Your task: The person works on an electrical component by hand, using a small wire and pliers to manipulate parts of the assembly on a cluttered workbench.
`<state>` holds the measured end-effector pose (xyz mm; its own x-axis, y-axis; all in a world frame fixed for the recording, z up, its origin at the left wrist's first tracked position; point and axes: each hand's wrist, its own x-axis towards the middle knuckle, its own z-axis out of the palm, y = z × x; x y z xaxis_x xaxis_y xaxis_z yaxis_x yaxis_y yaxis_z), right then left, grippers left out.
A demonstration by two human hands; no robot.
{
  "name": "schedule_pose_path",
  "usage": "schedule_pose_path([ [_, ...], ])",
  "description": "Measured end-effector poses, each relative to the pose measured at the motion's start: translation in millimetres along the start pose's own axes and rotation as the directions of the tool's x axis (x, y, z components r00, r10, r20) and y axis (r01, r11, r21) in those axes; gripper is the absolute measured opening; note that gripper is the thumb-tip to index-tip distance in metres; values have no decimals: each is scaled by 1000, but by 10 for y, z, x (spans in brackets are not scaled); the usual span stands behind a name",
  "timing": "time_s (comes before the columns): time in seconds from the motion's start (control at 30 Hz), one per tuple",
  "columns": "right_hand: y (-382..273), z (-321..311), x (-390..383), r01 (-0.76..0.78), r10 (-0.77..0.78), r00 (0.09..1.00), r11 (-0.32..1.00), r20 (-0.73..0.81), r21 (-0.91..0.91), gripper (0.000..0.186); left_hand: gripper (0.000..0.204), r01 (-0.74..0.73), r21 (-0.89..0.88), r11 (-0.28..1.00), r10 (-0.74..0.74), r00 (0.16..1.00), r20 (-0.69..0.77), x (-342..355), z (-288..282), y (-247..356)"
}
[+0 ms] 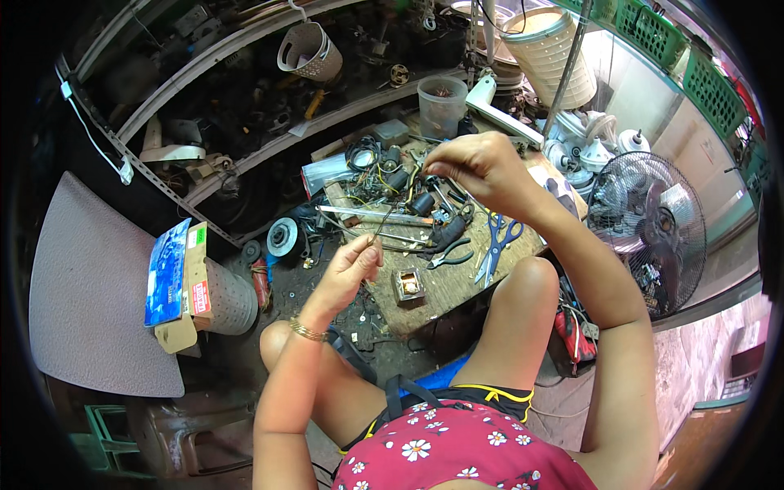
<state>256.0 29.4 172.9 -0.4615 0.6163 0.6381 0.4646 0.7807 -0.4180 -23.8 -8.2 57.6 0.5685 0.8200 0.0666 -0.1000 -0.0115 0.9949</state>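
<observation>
My left hand (353,265) is closed in a pinch over the left part of a worn wooden board (408,317). A thin dark wire (380,226) sticks up from its fingertips. Raised over the far side of the board, my right hand (478,163) is also pinched; what lies between its fingers is too small to tell. Below my hands, a small square part with a copper-coloured middle (409,286) rests on the board. To its right lie pliers (451,255) with dark handles and blue-handled scissors (494,249), blades toward me.
Loose wires and parts (392,175) crowd the board's far side, near a clear plastic bucket (442,110). A fan in a wire cage (645,237) stands right. On the left, an opened cardboard box (175,278) tops a pale bin (231,298). Cluttered shelves (269,151) line the back.
</observation>
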Motion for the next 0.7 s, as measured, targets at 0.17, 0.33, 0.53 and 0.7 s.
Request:
schedule_pose_path([
  [0.17,15,8,29,-64,67,976,998,-205,25,11,35,-122,-572,811,129,991,-29,99,339,-23],
  [0.33,-75,363,-276,72,-95,993,955,-65,-288,33,30,-456,-706,542,229,888,-399,244,-95,97],
  [0.53,-268,1026,-1013,-69,130,966,963,225,-261,64,34,-490,-811,321,-262,777,-573,425,306,384],
  [0.7,-523,1316,-1251,-617,452,771,703,448,353,59,32,-404,-890,211,24,912,-409,319,45,-7],
])
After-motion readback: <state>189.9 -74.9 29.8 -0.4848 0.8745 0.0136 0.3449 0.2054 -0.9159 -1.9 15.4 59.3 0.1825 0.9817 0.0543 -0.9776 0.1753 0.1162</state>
